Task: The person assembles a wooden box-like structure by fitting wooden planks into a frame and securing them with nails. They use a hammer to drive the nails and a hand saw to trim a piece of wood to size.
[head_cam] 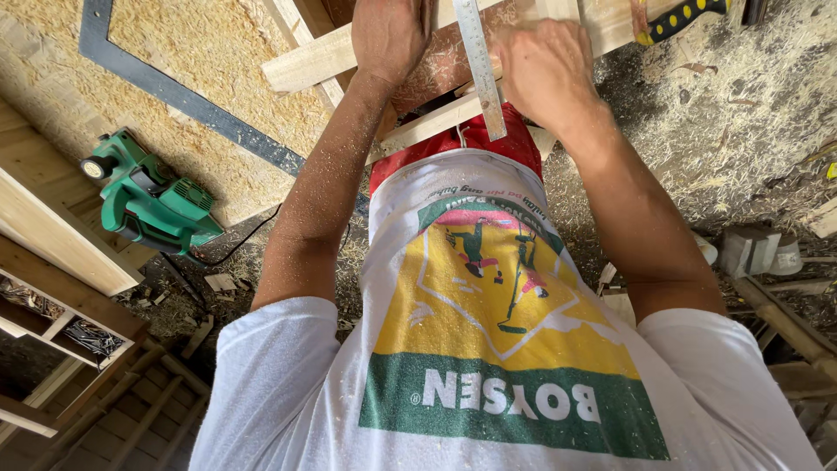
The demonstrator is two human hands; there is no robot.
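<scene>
Although partly cut off by the upper frame edge: enough on view to judge the grip on both sides.

Steel ruler [480, 65]: thin, flat, grey metal blade, laid slanting across the wooden piece, lower end jutting past the near edge of the wood toward the body. Likely stiff along its length, light, smooth and prone to sliding on dusty wood; best pinned flat from above, or picked up by its long edges rather than the tip.

Wooden piece [440, 65]: reddish-brown board with pale battens [318, 61] crossing it, dusted with sawdust. Probably rigid and fairly heavy; safest taken by the batten edges.

Left hand [390, 35]: pressed palm down on the wooden piece, just left of the ruler; fingers out of frame, so curled or spread cannot be told. Grasping nothing visible.

Right hand [545, 70]: loosely clenched, just right of the ruler, knuckles toward the camera; looks to be steadying the blade, but contact is hidden.

Surroundings: green electric planer [148, 196] on the chipboard sheet [209, 52] at left, well apart from both hands; yellow-and-black handle [684, 16] at the upper right; shavings [741, 105] over the ground.
</scene>
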